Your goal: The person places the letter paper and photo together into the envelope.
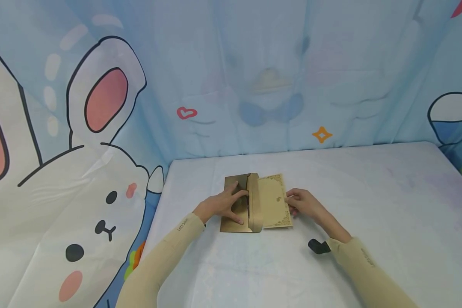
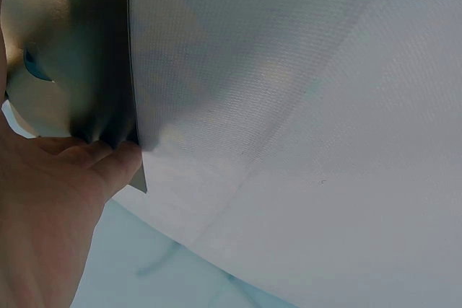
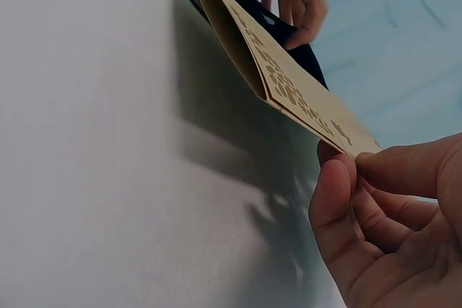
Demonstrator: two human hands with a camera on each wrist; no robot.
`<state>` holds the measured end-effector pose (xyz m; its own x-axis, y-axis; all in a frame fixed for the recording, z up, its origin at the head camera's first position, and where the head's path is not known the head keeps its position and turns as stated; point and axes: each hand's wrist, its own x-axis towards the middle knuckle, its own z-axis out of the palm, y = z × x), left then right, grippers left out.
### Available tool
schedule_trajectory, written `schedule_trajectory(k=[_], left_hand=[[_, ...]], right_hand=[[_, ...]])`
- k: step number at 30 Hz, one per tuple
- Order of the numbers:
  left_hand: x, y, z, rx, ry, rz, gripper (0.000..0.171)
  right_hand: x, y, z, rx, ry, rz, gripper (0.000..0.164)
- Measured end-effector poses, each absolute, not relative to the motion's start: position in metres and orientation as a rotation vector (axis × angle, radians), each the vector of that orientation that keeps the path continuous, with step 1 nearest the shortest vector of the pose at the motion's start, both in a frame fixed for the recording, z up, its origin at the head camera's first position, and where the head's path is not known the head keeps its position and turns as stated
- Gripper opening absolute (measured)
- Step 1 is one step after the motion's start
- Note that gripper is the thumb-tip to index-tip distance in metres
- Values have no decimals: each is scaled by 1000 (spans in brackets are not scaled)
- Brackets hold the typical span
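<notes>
A shiny gold envelope lies on the table, with a cream-gold folded card partly inside it and sticking out to the right. Brown ornament decorates the card's corners. My left hand rests spread over the envelope's left part; in the left wrist view, fingers touch the envelope near its edge. With thumb and fingers, my right hand pinches the card's right edge. The right wrist view shows the card tilted, its fold slightly gaping, and the right hand holding the edge.
A pale cloth covers the table. Behind it hangs a blue curtain with cartoon prints, and a large printed rabbit fills the left side. A dark strap end sticks out beside the right sleeve.
</notes>
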<state>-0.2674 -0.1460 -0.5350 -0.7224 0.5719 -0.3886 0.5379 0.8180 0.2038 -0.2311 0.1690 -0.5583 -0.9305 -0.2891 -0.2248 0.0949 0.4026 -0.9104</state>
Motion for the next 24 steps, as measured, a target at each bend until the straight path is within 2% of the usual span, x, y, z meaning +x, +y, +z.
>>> schedule_trajectory(k=[24], left_hand=[[-266,-145,-533,825,2576,98,100]], right_hand=[[-240,133,-560,-169,2286,-1506,27]])
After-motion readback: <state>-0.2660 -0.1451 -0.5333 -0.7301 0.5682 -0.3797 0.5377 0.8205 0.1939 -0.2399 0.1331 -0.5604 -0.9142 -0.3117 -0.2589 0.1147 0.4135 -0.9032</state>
